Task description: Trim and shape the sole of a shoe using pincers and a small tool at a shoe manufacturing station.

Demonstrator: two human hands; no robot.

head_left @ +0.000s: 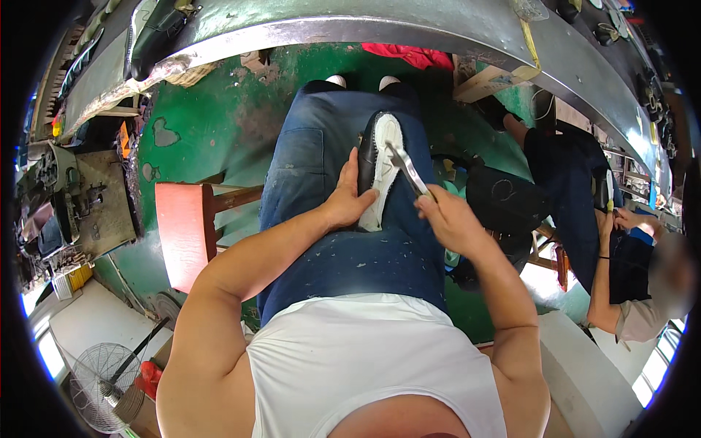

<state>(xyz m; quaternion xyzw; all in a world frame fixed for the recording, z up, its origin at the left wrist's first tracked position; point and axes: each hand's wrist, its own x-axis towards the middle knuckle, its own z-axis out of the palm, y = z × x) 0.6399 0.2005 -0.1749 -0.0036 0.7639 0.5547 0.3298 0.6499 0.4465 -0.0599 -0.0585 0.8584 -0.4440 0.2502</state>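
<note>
A black shoe [369, 157] lies across my lap with its sole side up and its toe pointing away from me. Its underside [387, 134] is whitish, with a rough, ridged edge. My left hand [349, 198] grips the shoe near the heel end, the thumb across the underside and the fingers along the black left side. In my right hand [447, 215] is a silver metal hand tool [413, 176] with a curved shank. The tool's head rests at or just above the middle of the underside; I cannot tell if they touch.
A metal-edged workbench [350, 31] curves across the far side, with a dark shoe [155, 36] on it at left. A red seat [184, 232] stands by my left leg. To the right, a seated co-worker [634, 266] handles a shoe. A fan [106, 387] is at lower left.
</note>
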